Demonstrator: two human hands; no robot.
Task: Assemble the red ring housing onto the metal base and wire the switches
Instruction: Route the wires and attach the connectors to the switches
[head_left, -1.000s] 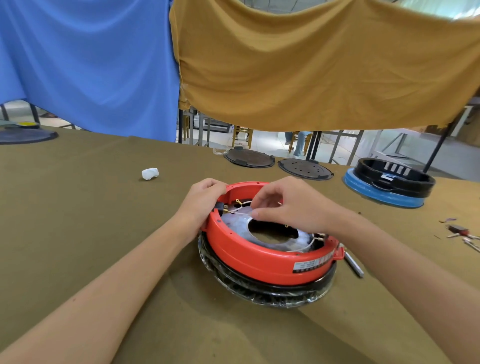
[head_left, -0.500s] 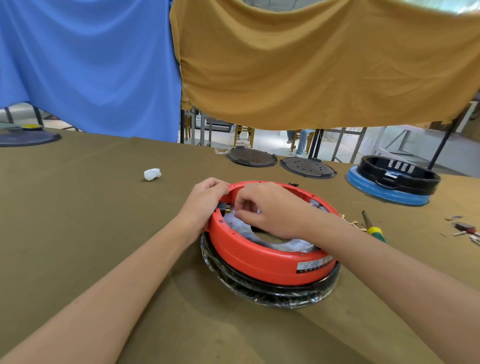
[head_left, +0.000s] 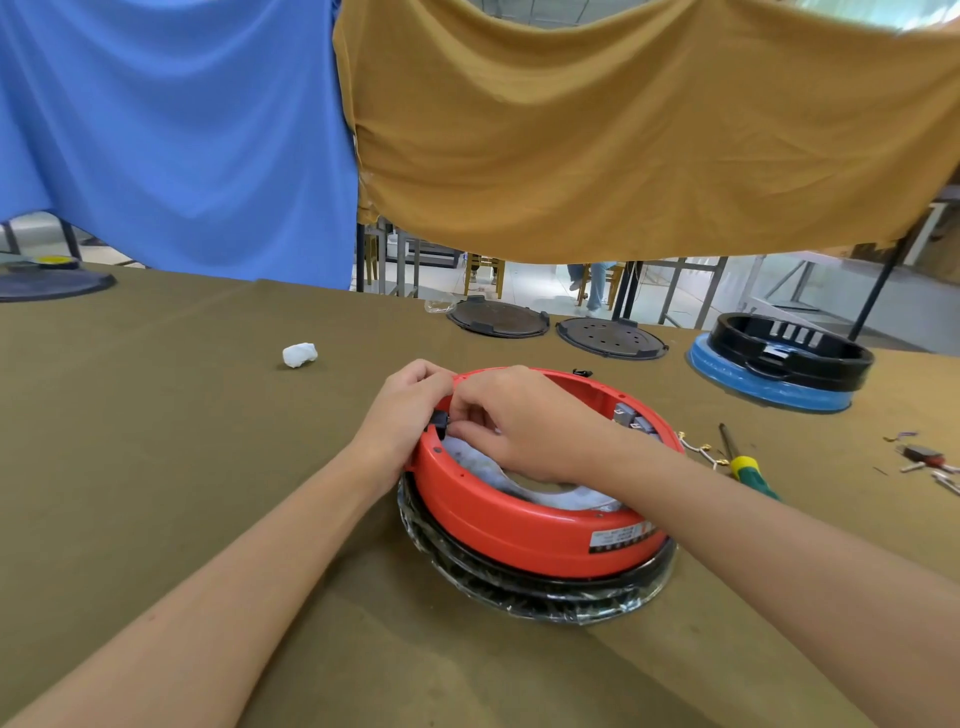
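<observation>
The red ring (head_left: 519, 525) lies flat, open side up, on a black base (head_left: 540, 587). At the ring's far left rim, the left hand (head_left: 410, 410) grips the rim, and the right hand (head_left: 524, 421) pinches a small black switch (head_left: 440, 419). A screwdriver (head_left: 740, 462) lies right of the ring.

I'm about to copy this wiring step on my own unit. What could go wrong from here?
1. Both the left hand and right hand crowd the small black switch on the red ring housing, so a slip could bend its terminals.
2. The forearm passes near the screwdriver and loose wires; it could sweep them away.
</observation>
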